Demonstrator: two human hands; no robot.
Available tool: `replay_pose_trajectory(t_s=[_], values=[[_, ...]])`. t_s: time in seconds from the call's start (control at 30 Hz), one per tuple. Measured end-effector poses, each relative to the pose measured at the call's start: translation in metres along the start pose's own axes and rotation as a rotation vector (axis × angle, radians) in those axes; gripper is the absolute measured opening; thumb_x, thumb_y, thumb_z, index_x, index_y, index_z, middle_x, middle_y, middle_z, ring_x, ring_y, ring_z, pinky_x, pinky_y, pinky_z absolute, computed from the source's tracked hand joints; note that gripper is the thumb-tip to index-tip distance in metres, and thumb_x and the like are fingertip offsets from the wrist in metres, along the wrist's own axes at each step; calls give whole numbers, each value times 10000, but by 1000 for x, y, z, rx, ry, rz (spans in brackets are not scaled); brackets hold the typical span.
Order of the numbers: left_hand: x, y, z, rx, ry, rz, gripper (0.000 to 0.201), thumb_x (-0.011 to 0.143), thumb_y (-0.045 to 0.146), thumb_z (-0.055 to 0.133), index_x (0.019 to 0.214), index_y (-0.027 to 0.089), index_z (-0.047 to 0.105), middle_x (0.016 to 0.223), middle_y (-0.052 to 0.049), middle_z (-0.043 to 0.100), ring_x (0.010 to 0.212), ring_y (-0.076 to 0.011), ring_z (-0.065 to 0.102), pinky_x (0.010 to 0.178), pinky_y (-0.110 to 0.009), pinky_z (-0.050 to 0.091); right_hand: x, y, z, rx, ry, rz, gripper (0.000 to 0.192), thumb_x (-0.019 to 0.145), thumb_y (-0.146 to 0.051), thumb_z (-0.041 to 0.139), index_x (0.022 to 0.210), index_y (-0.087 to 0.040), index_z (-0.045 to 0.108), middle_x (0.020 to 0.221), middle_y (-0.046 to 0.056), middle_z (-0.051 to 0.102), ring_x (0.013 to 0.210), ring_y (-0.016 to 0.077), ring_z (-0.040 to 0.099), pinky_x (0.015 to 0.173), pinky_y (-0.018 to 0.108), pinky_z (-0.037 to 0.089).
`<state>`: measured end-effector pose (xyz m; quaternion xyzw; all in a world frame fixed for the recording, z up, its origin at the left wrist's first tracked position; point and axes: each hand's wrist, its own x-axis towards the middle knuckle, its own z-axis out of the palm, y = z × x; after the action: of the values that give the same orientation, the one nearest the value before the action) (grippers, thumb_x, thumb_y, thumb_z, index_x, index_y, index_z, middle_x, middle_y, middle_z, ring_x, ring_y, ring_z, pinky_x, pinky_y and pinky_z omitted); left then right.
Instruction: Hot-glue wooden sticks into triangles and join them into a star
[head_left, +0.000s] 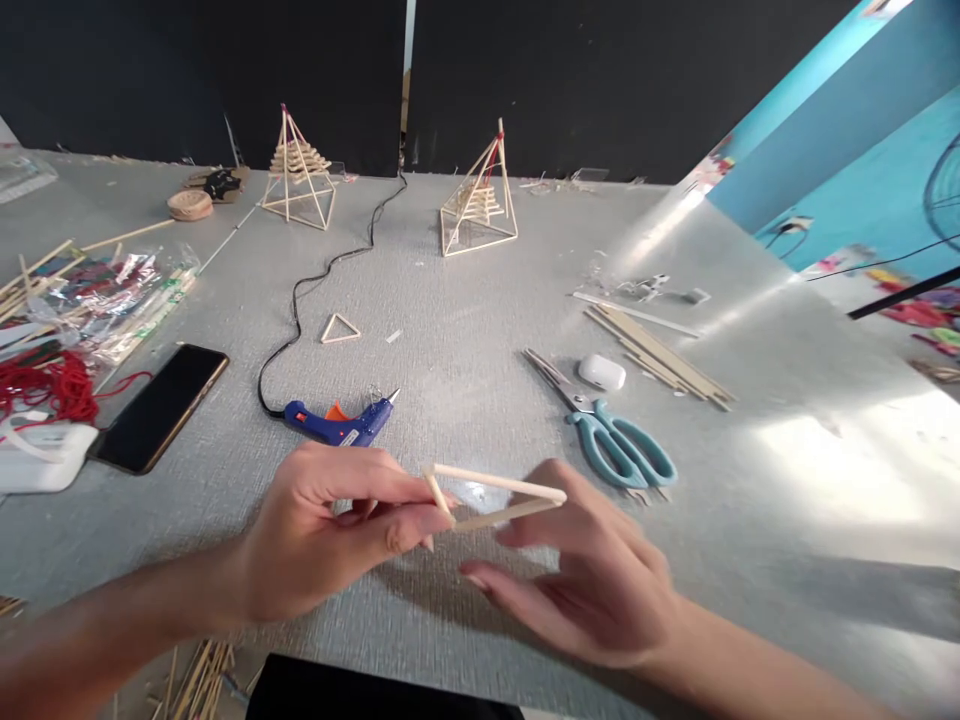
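My left hand (337, 530) pinches one side of a triangle of thin wooden sticks (499, 480) between thumb and fingers, holding it above the table. Beside its far corner is my right hand (592, 570), thumb and fingers apart; whether a fingertip touches the sticks is hard to tell. Just beyond my left hand lies a blue glue gun (337, 425) with an orange trigger and a black cord. A smaller stick triangle (341, 328) rests farther back. Scissors with light blue handles (619, 445) lie past my right hand.
Two stick pyramids, a left one (298, 170) and a right one (480, 195), stand near the dark wall. A white earphone case (601, 372) and loose sticks (660, 355) lie right. On the left are a phone (163, 405), red yarn (49, 390) and plastic packets (127, 290).
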<state>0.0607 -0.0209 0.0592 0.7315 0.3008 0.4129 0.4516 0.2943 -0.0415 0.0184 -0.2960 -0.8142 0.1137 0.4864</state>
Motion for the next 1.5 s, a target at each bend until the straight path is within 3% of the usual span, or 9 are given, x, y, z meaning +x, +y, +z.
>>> replay_pose_trajectory(t_s=[0.17, 0.43, 0.77, 1.0, 1.5], values=[[-3, -7, 5, 7, 1, 105, 123, 920, 134, 720, 989, 198, 799, 725, 0, 739, 614, -84, 587, 569, -199, 474, 8, -1, 17, 353, 12, 115, 204, 881, -98, 705, 1063, -183, 668, 804, 22, 714, 660, 136, 642, 564, 277, 546], [-6, -13, 9, 71, -8, 195, 192, 929, 129, 707, 1085, 207, 787, 733, -14, 739, 629, -103, 597, 600, -227, 515, 12, -5, 11, 242, 3, 45, 226, 847, -31, 683, 1031, -161, 685, 784, 32, 742, 648, 154, 668, 565, 306, 556], [-8, -15, 8, 62, -47, 222, 311, 902, 61, 711, 1165, 219, 759, 871, -26, 785, 699, -112, 633, 667, -246, 536, 13, -5, 11, 258, 21, 19, 277, 829, 7, 641, 1052, -153, 676, 790, 35, 741, 641, 150, 636, 572, 313, 534], [-6, -13, 7, 72, -52, 221, 264, 962, 157, 674, 1193, 260, 748, 874, -27, 792, 694, -119, 650, 657, -254, 546, 13, -4, 8, 229, -13, 26, 284, 847, -23, 640, 1092, -164, 665, 816, 35, 744, 652, 146, 649, 587, 311, 552], [-9, -15, 7, 57, -68, 208, 248, 956, 154, 680, 1172, 254, 750, 826, -17, 775, 677, -124, 637, 642, -267, 531, 14, -2, 5, 209, -63, -39, 261, 908, -19, 600, 1119, -166, 642, 839, 41, 753, 675, 157, 638, 621, 341, 536]])
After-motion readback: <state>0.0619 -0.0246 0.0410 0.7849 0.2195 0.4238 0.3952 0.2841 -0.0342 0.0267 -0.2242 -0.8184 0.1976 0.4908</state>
